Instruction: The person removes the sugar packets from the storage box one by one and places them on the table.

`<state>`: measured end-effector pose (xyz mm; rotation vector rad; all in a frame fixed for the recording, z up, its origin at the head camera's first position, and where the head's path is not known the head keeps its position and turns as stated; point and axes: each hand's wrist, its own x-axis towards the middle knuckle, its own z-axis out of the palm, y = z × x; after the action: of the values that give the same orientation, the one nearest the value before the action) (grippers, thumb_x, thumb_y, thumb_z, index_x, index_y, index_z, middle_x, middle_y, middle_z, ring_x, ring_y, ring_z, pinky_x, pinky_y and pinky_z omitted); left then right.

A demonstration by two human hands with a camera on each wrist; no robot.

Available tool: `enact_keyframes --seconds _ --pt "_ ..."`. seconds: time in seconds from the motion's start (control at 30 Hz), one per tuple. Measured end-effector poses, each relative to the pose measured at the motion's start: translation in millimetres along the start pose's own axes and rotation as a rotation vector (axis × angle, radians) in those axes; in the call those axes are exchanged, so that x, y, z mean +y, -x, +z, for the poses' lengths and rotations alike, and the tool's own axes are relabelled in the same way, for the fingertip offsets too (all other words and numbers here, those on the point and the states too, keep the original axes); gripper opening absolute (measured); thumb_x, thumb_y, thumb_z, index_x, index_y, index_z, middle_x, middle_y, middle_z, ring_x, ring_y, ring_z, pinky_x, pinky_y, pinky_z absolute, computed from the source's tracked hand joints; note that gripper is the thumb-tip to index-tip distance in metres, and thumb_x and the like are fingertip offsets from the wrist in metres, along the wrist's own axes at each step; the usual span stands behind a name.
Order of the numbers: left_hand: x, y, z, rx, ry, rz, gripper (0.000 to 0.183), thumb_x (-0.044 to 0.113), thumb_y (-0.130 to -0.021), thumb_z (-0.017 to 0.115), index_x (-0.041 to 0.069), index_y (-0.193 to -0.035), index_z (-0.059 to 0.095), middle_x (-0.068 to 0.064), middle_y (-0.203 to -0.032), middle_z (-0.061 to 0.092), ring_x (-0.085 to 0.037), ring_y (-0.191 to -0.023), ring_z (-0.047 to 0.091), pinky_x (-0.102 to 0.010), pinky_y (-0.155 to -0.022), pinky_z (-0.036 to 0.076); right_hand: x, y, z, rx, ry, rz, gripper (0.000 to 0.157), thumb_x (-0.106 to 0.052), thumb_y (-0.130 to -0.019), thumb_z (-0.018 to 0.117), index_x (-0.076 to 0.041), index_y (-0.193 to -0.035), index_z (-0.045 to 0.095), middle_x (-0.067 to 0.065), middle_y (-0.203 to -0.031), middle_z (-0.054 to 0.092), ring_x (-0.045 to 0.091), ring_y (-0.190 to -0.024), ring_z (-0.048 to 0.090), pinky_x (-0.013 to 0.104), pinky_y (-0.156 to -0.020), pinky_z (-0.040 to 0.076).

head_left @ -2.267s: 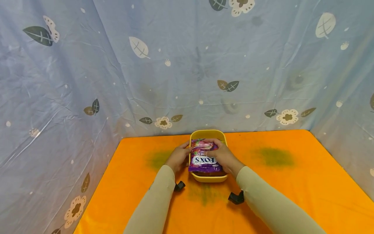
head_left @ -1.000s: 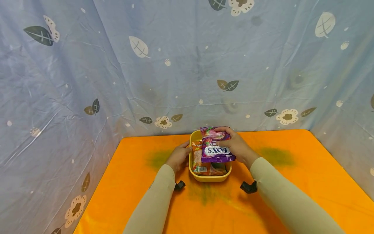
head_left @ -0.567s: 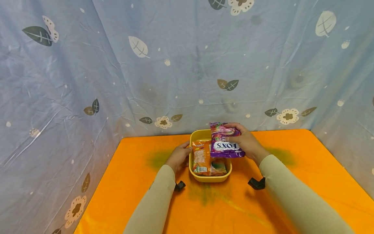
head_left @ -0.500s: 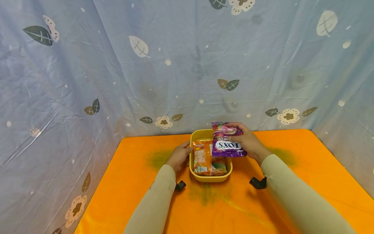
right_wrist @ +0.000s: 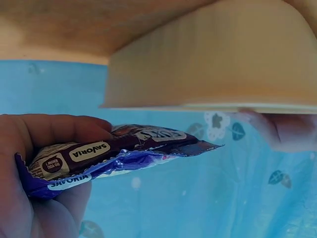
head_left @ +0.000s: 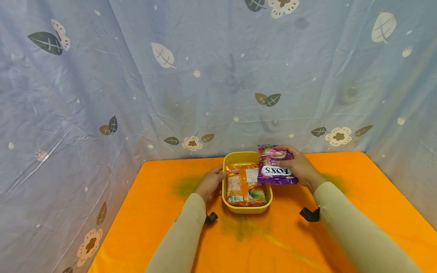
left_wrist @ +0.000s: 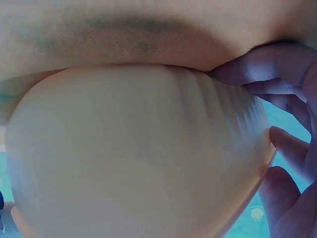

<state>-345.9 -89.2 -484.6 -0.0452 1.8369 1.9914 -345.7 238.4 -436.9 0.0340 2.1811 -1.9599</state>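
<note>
A yellow plastic container [head_left: 250,209] stands on the orange tabletop, near the back edge. My left hand [head_left: 209,184] holds its left side, fingertips at the wall and rim; the left wrist view shows these fingers [left_wrist: 292,153] bent against the ribbed wall. Between thumb and fingers, my right hand [head_left: 302,168] pinches a purple FOX'S candy bag [head_left: 271,177], raised over the container's right rim. Seen edge-on in the right wrist view, the candy bag [right_wrist: 114,158] is apart from the container wall [right_wrist: 213,59]. Inside the container lies an orange snack packet [head_left: 239,187], its upper right corner partly hidden.
A pale blue curtain [head_left: 205,76] with leaf and flower prints hangs behind the table and along both sides. Orange cloth [head_left: 164,227] with greenish stains covers the tabletop. Black wrist mounts [head_left: 310,214] stick out below both sleeves.
My right hand has lifted the purple candy bag off the container's contents and moved it right, uncovering the orange packet. The left hand and the container have stayed almost in place.
</note>
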Motion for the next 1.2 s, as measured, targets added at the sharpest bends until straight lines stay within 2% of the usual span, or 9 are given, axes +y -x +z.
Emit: enact_keyframes --seconds 0.3,0.5,0.87,1.07,1.2 --pt "-0.8 -0.8 2.1 0.007 0.021 0.005 0.048 0.027 -0.102 0.048 0.032 -0.148 0.036 -0.005 -0.124 0.059 -0.025 -0.101 0.063 -0.044 -0.078 0.054 10.4 -0.4 -21.4 0.026 0.097 0.004 0.063 -0.021 -0.088 0.071 -0.032 -0.143 0.041 0.020 -0.143 0.030 0.042 -0.108 0.051 0.043 -0.080 0.053" --pt "-1.1 -0.3 1.1 0.006 0.014 0.021 0.048 0.026 -0.102 0.047 0.031 -0.148 0.037 -0.005 -0.124 0.060 -0.025 -0.101 0.063 -0.044 -0.078 0.054 17.7 -2.9 -29.7 0.042 0.146 0.035 0.065 -0.026 -0.088 0.071 -0.034 -0.144 0.039 0.019 -0.144 0.029 0.041 -0.109 0.049 0.041 -0.080 0.053" --pt "-0.1 -0.1 -0.3 0.009 -0.007 0.015 0.048 0.028 -0.102 0.048 0.030 -0.149 0.036 -0.003 -0.124 0.059 -0.024 -0.101 0.063 -0.043 -0.077 0.054 27.2 -5.2 -40.6 0.041 0.170 0.066 0.067 -0.030 -0.088 0.071 -0.037 -0.145 0.038 0.020 -0.145 0.028 0.042 -0.112 0.047 0.042 -0.083 0.052" --pt "-1.0 -0.3 -0.4 0.017 -0.010 0.024 0.048 0.029 -0.102 0.048 0.031 -0.148 0.037 -0.003 -0.123 0.059 -0.024 -0.100 0.063 -0.043 -0.075 0.055 38.0 -7.3 -40.5 0.021 0.224 -0.001 0.063 -0.020 -0.089 0.069 -0.026 -0.145 0.039 0.022 -0.143 0.030 0.041 -0.112 0.045 0.043 -0.090 0.047" --pt "-1.0 -0.9 0.0 0.015 0.003 0.015 0.047 0.029 -0.101 0.048 0.031 -0.148 0.038 -0.004 -0.122 0.060 -0.025 -0.099 0.064 -0.043 -0.076 0.054 46.6 -9.4 -37.7 -0.022 0.214 -0.021 0.060 -0.014 -0.090 0.068 -0.021 -0.144 0.040 0.023 -0.137 0.037 0.038 -0.103 0.054 0.042 -0.083 0.051"
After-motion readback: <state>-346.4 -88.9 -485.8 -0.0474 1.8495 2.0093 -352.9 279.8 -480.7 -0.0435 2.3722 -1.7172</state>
